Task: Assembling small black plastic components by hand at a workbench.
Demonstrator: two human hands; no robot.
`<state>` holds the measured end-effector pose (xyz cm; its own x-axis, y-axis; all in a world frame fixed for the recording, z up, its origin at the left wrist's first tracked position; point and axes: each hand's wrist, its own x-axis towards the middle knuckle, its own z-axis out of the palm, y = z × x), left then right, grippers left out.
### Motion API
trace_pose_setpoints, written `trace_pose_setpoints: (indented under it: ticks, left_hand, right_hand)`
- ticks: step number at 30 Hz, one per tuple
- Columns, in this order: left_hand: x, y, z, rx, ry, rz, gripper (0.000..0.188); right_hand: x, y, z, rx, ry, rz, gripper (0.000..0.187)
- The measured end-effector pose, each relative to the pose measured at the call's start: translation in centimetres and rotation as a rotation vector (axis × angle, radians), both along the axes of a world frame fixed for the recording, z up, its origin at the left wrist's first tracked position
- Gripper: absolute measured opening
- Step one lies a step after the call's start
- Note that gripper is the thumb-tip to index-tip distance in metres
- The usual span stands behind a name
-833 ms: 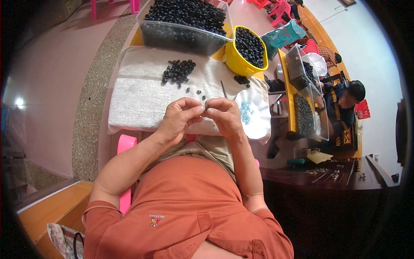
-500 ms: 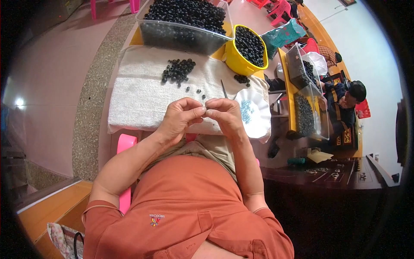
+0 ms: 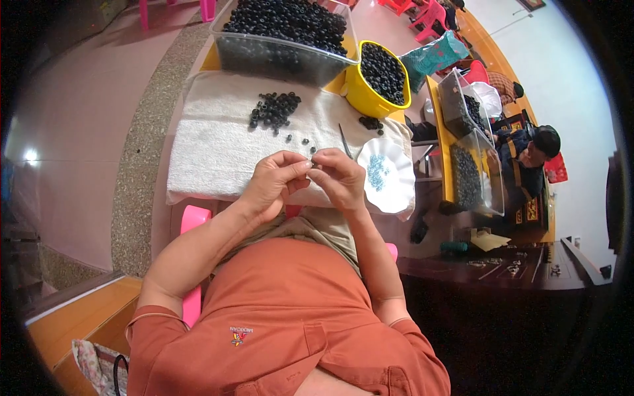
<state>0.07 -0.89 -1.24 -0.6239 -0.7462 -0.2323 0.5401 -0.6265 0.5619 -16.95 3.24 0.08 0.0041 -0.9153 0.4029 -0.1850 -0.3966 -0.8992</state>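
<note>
My left hand point(image 3: 271, 183) and my right hand point(image 3: 343, 184) meet fingertip to fingertip over the near edge of a white towel point(image 3: 211, 148). Both are closed in a pinch around a small dark bead point(image 3: 313, 166), mostly covered by the fingers. A few loose black beads trail from just beyond my fingertips toward a pile of black beads point(image 3: 273, 111) on the towel. Right of my right hand lies a white scalloped plate point(image 3: 397, 191) holding tiny light-blue pieces point(image 3: 378, 173). Slim dark tweezers point(image 3: 345, 140) rest beside the plate.
At the far side stand a clear bin point(image 3: 281, 58) and a yellow tub point(image 3: 370, 98), both full of black beads. A small bead cluster point(image 3: 371, 123) sits below the tub. To the right, a person point(image 3: 522, 155) sits by another table with clear bins point(image 3: 485, 178).
My right hand has shifted slightly left and its fingers have tilted, so the dark bead shows a little more between the fingertips. My left hand has hardly moved.
</note>
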Motion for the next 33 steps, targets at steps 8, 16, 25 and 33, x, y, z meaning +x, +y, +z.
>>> trace_pose_setpoints:
  ticks: [8,16,25,33]
  left_hand:
    - [-0.1,-0.1,-0.2,-0.004,0.013,0.018,0.007]
    - [0.0,-0.1,0.2,-0.015,-0.013,0.034,0.006]
    - [-0.2,0.2,0.3,-0.066,-0.050,0.078,0.007]
    - [-0.2,0.5,0.2,-0.054,-0.084,0.112,0.007]
  right_hand:
    - [1.8,0.3,1.0,-0.255,0.377,-0.200,0.034]
    - [2.2,0.2,0.4,-0.330,0.453,-0.302,0.035]
    - [2.7,0.4,0.0,-0.414,0.579,-0.404,0.032]
    - [3.0,0.4,-0.2,-0.478,0.635,-0.426,0.030]
